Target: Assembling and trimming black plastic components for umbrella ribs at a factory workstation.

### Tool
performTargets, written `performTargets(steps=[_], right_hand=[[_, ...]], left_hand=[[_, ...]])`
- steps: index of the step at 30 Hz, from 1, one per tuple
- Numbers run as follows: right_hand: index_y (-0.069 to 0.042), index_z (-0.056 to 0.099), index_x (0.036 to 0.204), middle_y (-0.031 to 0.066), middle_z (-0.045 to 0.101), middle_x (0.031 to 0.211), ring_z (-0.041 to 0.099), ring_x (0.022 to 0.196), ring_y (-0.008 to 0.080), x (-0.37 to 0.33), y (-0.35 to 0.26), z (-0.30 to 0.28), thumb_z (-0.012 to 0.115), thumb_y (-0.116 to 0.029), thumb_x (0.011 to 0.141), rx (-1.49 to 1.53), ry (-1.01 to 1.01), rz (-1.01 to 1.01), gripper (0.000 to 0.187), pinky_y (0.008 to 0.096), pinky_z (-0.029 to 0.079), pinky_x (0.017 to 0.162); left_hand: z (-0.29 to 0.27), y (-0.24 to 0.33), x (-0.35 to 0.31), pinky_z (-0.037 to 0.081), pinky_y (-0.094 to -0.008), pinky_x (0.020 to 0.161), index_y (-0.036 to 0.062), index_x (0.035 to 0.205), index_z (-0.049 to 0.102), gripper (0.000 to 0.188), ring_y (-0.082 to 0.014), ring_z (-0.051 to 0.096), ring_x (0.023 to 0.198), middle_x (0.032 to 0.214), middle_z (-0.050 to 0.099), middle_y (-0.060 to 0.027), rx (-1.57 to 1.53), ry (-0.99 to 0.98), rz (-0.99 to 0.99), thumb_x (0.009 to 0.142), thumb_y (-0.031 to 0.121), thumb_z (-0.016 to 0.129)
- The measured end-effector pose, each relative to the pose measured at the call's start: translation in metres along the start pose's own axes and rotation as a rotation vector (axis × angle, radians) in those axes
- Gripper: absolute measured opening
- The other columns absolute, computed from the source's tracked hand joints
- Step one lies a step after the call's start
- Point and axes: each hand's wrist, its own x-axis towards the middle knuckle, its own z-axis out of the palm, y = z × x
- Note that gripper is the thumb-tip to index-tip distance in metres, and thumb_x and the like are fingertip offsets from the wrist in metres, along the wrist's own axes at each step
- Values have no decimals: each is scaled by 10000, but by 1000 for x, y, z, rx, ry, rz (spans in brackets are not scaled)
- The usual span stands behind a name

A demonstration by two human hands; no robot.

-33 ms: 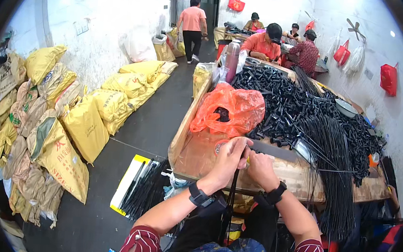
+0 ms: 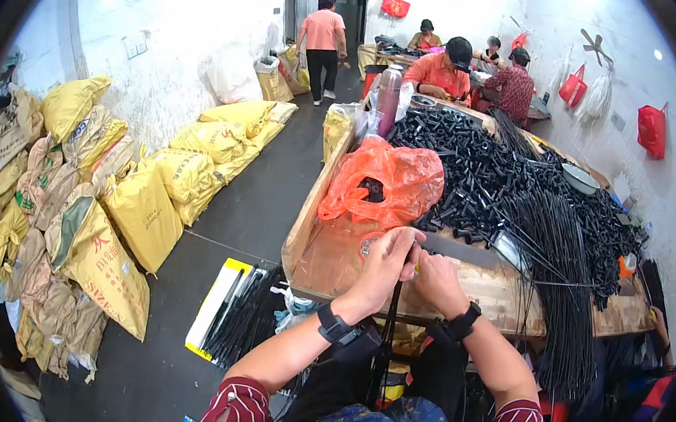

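Both my hands are together over the near edge of the wooden table. My left hand (image 2: 388,261) is closed round long thin black strips (image 2: 387,326), whose lower ends hang down toward my lap. Right beside it, my right hand (image 2: 439,282) is closed in a pinch; what lies between its fingers is hidden. Just beyond the hands are an orange-red plastic bag (image 2: 392,176) with dark pieces in its opening and a flat dark bar (image 2: 462,251). A large heap of short black plastic parts (image 2: 477,162) spreads behind them.
A bundle of long black strips (image 2: 559,276) droops over the table's front edge at right. More black strips (image 2: 246,315) lie on the floor at left. Yellow sacks (image 2: 143,211) line the left wall. A flask (image 2: 388,104) stands by the heap; co-workers (image 2: 440,75) sit beyond.
My hands have hardly moved. At the back, the walking person's legs have shifted slightly.
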Motion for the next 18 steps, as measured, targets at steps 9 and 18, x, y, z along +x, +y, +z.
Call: performTargets(steps=[9,18], right_hand=[[29,626,831,253,643,781,643,781,404,14,46,-3,635,-176,661,524,96,377,266,462,499,679],[40,572,816,124,615,642,626,535,189,5,46,-13,666,-122,691,612,-117,414,226,328,493,526]], left_hand=[[-7,-5,30,397,-224,555,49,1030,584,303,-66,479,607,783,555,1,63,-7,53,989,328,474],[-3,-7,25,390,-251,601,22,1082,567,339,-88,462,620,818,547,-16,67,-37,14,998,331,457]])
